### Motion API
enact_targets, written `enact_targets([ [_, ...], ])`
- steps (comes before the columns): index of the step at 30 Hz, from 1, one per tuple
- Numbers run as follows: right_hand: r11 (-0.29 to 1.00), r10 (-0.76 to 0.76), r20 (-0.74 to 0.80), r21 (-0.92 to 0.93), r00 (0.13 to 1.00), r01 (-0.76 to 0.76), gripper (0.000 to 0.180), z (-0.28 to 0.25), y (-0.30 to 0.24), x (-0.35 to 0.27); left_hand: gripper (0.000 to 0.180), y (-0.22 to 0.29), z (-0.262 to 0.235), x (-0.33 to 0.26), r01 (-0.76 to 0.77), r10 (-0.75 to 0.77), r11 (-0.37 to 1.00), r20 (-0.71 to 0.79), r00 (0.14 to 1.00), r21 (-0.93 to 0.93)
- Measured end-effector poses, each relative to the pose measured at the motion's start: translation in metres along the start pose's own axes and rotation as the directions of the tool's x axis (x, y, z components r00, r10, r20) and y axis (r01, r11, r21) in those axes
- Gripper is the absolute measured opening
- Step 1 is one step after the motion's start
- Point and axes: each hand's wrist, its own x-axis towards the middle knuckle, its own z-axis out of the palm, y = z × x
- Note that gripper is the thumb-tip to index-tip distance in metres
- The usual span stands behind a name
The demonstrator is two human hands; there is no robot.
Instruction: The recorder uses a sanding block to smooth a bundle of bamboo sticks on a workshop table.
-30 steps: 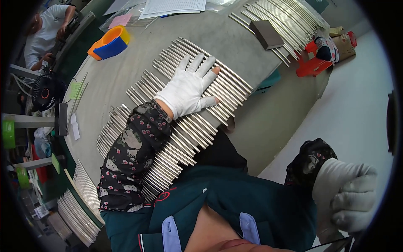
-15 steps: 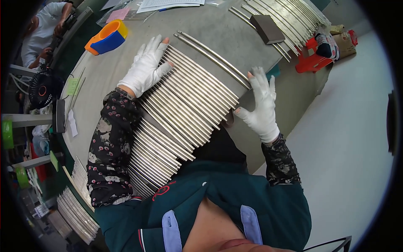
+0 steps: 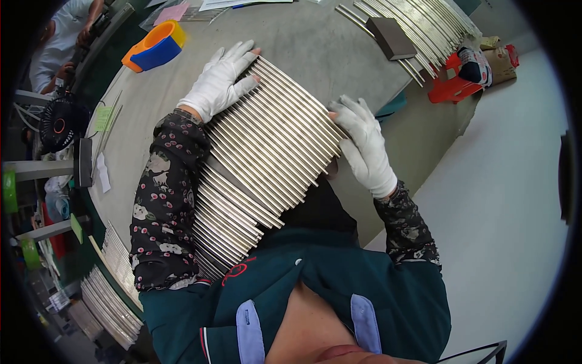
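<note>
- Metal rods [image 3: 267, 145], thin and silvery, lie side by side in one flat row on the grey tabletop [image 3: 315, 48], against its near edge in front of the person.
- Left hand [image 3: 221, 79], in a white glove, lies flat with fingers spread and slightly bent, pressing on the rod ends at the far-left side of the row; it grips nothing.
- Right hand [image 3: 364, 145], also white-gloved, is open with fingers together, its palm set against the rod ends on the right side of the row, at the tabletop's near edge.
- Both forearms wear dark sleeves with a small flower print.
- An orange and blue block [image 3: 154, 45] sits on the tabletop toward its far-left edge, well apart from the hands.
- A dark flat block [image 3: 391, 37] rests toward the far-right corner, just beside another batch of rods [image 3: 418, 24].
- A small black fan [image 3: 57, 124] stands beyond the left edge.
</note>
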Motion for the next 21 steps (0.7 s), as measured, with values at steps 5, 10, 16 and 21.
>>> enact_targets([
  [5,0.878,0.250,-0.473,0.478,0.845,0.008,0.054,0.049,-0.011,-0.022,0.059,-0.008,0.005,-0.001,-0.028,0.026,0.992,-0.017,0.999,-0.124],
  [10,0.864,0.340,-0.653,0.501,0.677,0.048,0.057,0.075,-0.020,0.000,0.063,0.000,0.003,-0.005,0.018,-0.031,0.929,-0.030,0.999,-0.370],
  [16,0.820,0.390,-0.689,0.561,0.611,0.110,0.057,0.074,-0.018,0.000,0.063,0.005,0.001,-0.004,0.020,-0.031,0.922,-0.022,0.999,-0.386],
  [21,0.819,0.408,-0.686,0.567,0.603,0.091,0.054,0.061,-0.009,-0.009,0.071,0.053,0.004,-0.007,-0.183,0.160,0.930,0.098,0.982,0.319],
])
